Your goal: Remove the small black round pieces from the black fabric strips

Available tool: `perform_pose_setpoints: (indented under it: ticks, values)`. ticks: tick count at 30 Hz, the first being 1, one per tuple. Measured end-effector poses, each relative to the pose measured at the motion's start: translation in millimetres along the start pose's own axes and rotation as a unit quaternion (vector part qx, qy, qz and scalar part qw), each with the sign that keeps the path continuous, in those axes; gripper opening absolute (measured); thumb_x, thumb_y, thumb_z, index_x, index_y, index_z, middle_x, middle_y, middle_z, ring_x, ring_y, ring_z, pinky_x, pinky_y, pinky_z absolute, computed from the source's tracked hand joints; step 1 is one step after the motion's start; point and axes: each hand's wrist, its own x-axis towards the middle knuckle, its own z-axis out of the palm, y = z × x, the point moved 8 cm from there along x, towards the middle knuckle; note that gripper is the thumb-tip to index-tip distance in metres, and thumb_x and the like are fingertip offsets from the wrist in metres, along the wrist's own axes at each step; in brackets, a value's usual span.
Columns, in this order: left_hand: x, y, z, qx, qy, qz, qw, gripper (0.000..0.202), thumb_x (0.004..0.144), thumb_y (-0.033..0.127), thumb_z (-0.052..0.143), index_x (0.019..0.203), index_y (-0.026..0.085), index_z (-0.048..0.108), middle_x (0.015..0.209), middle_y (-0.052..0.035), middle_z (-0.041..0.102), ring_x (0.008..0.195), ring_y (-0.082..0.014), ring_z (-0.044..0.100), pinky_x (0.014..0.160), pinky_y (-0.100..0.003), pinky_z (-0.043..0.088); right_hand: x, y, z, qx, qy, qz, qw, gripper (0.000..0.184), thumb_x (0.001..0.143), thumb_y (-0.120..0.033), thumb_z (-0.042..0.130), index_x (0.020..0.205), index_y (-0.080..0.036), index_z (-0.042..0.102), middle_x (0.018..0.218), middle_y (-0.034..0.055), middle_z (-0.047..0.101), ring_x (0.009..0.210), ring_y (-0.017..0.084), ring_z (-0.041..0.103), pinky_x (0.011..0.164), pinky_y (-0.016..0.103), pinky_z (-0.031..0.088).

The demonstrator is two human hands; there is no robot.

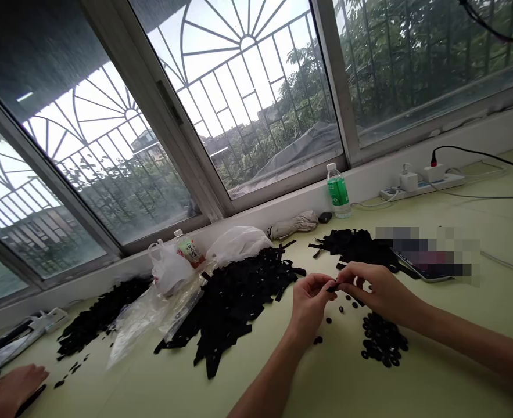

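My left hand [311, 302] and my right hand [376, 290] meet above the pale green table [369, 389], both pinching one small black piece [332, 287] between their fingertips. A big heap of black strips [234, 299] lies just left of my left hand. Under my right hand sits a small pile of black rings [382, 339], with a few loose rings [341, 307] scattered between my hands. A second heap of black strips [356, 244] lies beyond my right hand.
A green-labelled bottle [338, 191], a power strip [422, 183] with cables and a folded umbrella [293, 223] line the window sill. Plastic bags [169, 273], a second bottle [189, 249] and another black heap [99, 316] lie left. Another person's hand [7, 389] rests bottom left. A phone [426, 270] lies right.
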Motion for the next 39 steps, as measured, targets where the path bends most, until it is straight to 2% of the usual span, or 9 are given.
perform_pose_setpoints:
  ticks: [14, 20, 27, 34, 39]
  values:
    - [0.6, -3.5, -5.5, 0.028, 0.005, -0.002, 1.000, 0.024, 0.069, 0.035, 0.075, 0.077, 0.014, 0.070, 0.072, -0.0041, 0.066, 0.066, -0.0133, 0.057, 0.066, -0.027, 0.045, -0.7, 2.7, -2.8, 0.009, 0.009, 0.015, 1.000, 0.017, 0.087, -0.034, 0.051, 0.080, -0.022, 0.062, 0.076, 0.0038, 0.068, 0.064, 0.017, 0.060, 0.052, 0.026, 0.047]
    - [-1.3, -1.6, -2.1, 0.026, -0.023, -0.007, 0.999, 0.022, 0.068, 0.029, 0.076, 0.083, 0.014, 0.071, 0.077, -0.0043, 0.066, 0.069, -0.0134, 0.057, 0.067, -0.026, 0.044, -0.9, 4.0, -4.6, 0.018, 0.016, 0.037, 0.999, 0.015, 0.086, -0.031, 0.052, 0.079, -0.021, 0.061, 0.074, 0.0024, 0.067, 0.064, 0.017, 0.061, 0.052, 0.025, 0.044]
    - [-2.2, 0.6, 4.9, 0.026, -0.058, 0.003, 0.998, 0.021, 0.069, 0.028, 0.076, 0.081, 0.013, 0.070, 0.073, -0.0029, 0.064, 0.067, -0.0125, 0.056, 0.066, -0.026, 0.044, -0.9, 6.2, -2.4, 0.017, 0.008, 0.040, 0.999, 0.015, 0.086, -0.032, 0.052, 0.081, -0.021, 0.061, 0.075, 0.0023, 0.067, 0.066, 0.017, 0.061, 0.055, 0.026, 0.045]
    - [0.2, -2.5, -1.3, 0.036, -0.022, 0.018, 0.999, 0.019, 0.070, 0.028, 0.076, 0.077, 0.012, 0.070, 0.069, -0.0023, 0.064, 0.064, -0.0114, 0.054, 0.062, -0.024, 0.041, -0.9, 8.8, 4.2, -0.032, -0.020, 0.019, 0.999, 0.021, 0.089, -0.032, 0.047, 0.079, -0.021, 0.060, 0.073, 0.0028, 0.065, 0.063, 0.017, 0.058, 0.053, 0.026, 0.040]
    - [0.4, -3.7, -3.3, 0.044, -0.015, 0.011, 0.999, 0.019, 0.070, 0.028, 0.076, 0.075, 0.011, 0.069, 0.064, -0.0014, 0.061, 0.060, -0.0105, 0.052, 0.060, -0.024, 0.040, -0.8, 6.3, 11.1, -0.045, -0.059, -0.011, 0.997, 0.024, 0.093, -0.031, 0.040, 0.084, -0.020, 0.059, 0.072, 0.0033, 0.061, 0.062, 0.016, 0.054, 0.053, 0.026, 0.038]
